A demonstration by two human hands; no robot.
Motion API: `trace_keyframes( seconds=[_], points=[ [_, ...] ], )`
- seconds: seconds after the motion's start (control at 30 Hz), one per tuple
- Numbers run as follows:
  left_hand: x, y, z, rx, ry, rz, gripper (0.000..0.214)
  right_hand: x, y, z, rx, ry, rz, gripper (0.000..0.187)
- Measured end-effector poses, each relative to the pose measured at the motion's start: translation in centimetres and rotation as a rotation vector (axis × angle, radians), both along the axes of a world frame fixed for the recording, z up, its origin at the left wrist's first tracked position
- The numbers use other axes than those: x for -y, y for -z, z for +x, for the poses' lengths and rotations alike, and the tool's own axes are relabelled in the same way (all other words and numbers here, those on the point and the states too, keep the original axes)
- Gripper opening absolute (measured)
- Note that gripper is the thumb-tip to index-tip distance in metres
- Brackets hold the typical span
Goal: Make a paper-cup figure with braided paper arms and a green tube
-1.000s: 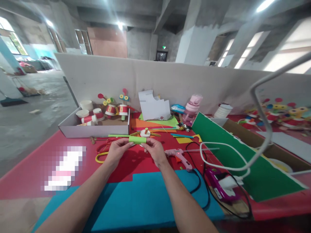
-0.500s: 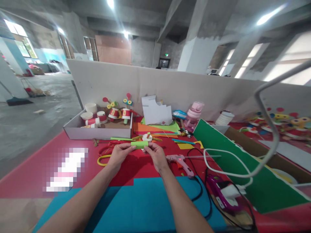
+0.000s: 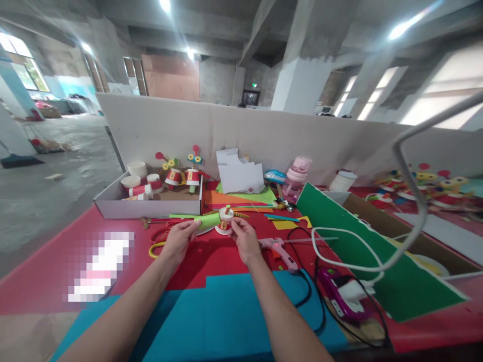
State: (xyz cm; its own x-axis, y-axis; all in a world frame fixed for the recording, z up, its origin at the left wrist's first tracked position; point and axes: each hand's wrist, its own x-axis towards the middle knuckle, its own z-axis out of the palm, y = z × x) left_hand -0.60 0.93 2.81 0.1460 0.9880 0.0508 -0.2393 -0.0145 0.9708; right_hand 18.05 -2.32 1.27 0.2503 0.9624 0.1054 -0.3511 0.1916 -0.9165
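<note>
My left hand (image 3: 180, 239) pinches the near end of a rolled green paper tube (image 3: 207, 221), which slants up toward a small paper-cup figure (image 3: 225, 219) standing on the red tabletop (image 3: 49, 261). My right hand (image 3: 243, 236) is closed with its fingertips at the cup figure and the tube's far end. Both hands hover just above the table, in front of a white cardboard box (image 3: 147, 206) that holds finished cup figures (image 3: 183, 176).
A pink glue gun (image 3: 281, 251) lies right of my right hand, its black cord looping forward. Scissors with red and yellow handles (image 3: 158, 240) lie left. A green board (image 3: 362, 251), a purple device (image 3: 339, 294), coloured paper sheets (image 3: 241, 197) and a pink bottle (image 3: 296, 176) stand around.
The green tube went from level between both hands to slanted, its far end raised against the cup figure. Both hands moved slightly forward toward the figure.
</note>
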Motion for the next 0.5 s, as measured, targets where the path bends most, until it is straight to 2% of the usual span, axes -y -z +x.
trace_keyframes(
  seconds=[0.2,0.4,0.5],
  points=[
    [0.52,-0.15,0.32,-0.121,-0.001,0.056,0.033,0.66,-0.17,-0.6,0.232,-0.075,0.012,0.034],
    [0.38,0.02,0.55,-0.244,-0.065,0.292,0.029,0.75,0.09,-0.85,0.294,-0.026,0.077,0.025],
    [0.56,0.12,0.65,-0.239,-0.029,0.304,0.026,0.8,-0.08,-1.04,0.305,-0.02,0.091,0.021]
  ],
)
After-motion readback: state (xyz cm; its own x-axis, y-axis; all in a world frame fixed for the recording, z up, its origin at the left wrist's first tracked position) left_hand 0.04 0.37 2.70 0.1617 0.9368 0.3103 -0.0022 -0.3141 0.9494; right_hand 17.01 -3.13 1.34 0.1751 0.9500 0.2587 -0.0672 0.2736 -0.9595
